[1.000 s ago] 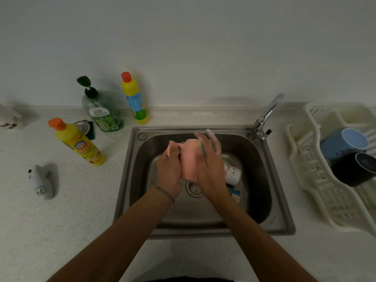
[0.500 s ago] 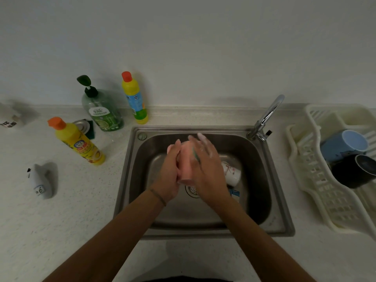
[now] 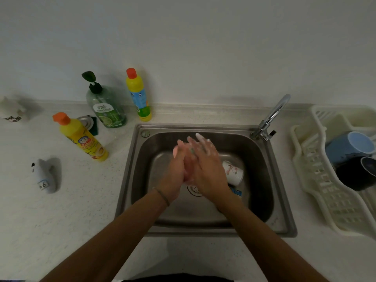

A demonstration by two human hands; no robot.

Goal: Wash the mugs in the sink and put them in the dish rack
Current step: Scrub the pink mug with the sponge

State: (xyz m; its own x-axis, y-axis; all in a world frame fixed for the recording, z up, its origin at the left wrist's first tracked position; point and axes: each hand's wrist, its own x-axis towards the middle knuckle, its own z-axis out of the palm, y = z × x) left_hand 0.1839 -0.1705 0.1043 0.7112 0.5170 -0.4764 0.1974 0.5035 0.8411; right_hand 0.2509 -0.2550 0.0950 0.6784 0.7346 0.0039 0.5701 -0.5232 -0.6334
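Note:
Over the steel sink (image 3: pixel 130 169) I hold a pink mug (image 3: pixel 176 151) between both hands, and they hide most of it. My left hand (image 3: pixel 175 177) grips its left side. Against its right side lies my right hand (image 3: pixel 207 167), soapy fingers straight, with a sliver of something green under them. A white patterned mug (image 3: pixel 234 173) lies on its side in the basin to the right. The cream dish rack (image 3: pixel 317 180) on the right counter holds a blue mug (image 3: pixel 345 147) and a black mug (image 3: pixel 354 174).
The faucet (image 3: pixel 272 117) rises at the sink's back right corner. Two yellow bottles (image 3: pixel 81 137) (image 3: pixel 139 96) and a green pump bottle (image 3: pixel 105 106) stand on the left counter. Further left lies a small grey object (image 3: pixel 45 176). A blue item (image 3: pixel 237 192) sits by the drain (image 3: pixel 194 190).
Both hands have closed in around the pink mug, so less of it shows. My right hand has slid up along its side with fingers stretched out.

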